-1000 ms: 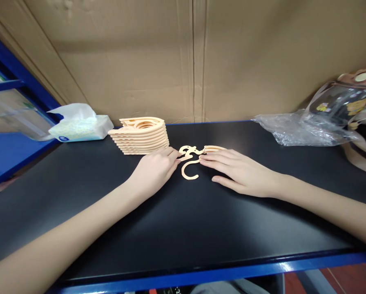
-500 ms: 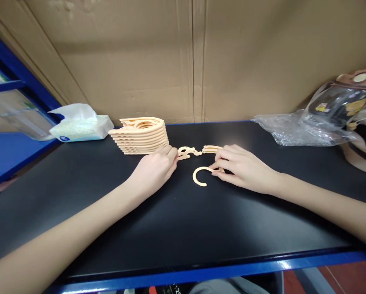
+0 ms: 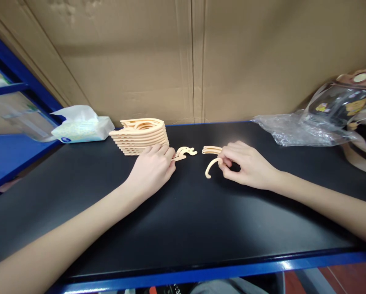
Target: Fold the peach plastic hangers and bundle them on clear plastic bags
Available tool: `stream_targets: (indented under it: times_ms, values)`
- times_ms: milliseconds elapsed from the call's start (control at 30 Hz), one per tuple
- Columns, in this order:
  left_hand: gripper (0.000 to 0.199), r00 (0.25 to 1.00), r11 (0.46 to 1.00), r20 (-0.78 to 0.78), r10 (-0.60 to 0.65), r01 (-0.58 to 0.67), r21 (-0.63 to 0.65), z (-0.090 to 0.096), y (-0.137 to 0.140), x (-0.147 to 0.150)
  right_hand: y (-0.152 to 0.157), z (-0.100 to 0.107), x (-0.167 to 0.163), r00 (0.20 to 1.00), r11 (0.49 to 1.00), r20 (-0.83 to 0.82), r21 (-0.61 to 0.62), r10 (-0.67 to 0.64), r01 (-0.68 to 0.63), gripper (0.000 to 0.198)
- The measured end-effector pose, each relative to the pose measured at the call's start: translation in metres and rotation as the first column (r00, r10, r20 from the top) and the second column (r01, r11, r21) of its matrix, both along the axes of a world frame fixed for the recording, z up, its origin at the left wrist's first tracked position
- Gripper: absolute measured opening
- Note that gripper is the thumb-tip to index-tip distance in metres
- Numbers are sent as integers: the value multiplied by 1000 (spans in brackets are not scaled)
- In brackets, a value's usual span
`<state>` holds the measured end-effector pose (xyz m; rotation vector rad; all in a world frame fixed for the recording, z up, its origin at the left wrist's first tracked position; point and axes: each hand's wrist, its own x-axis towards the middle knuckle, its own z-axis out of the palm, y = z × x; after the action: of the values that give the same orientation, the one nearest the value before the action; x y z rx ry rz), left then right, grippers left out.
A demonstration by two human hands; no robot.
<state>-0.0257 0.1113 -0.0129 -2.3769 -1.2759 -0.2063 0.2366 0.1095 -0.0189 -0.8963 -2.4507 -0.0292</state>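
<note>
Head view: the left hand (image 3: pixel 154 165) is curled, fingertips gathered on one bracket (image 3: pixel 189 150), covering its near end. The right hand (image 3: pixel 244 165) pinches one hook (image 3: pixel 210 164) between thumb and fingers, its inner end hidden there. Just beyond those fingers lie bars (image 3: pixel 211 147), two that I can make out, partly covered. Behind the left hand stands one stack (image 3: pixel 140 139), too tightly layered for me to count.
</note>
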Motion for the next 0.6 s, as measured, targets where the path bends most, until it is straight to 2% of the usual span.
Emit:
stream_targets:
  times_ms: [367, 600]
  values:
    - [22, 1000, 999, 17, 2, -1, -46, -2, 3, 6, 0, -2, 1, 991, 997, 110, 1, 75, -75, 16]
    - [28, 999, 998, 32, -29, 31, -57, -3, 4, 6, 0, 1, 0, 982, 999, 190, 40, -10, 3, 18]
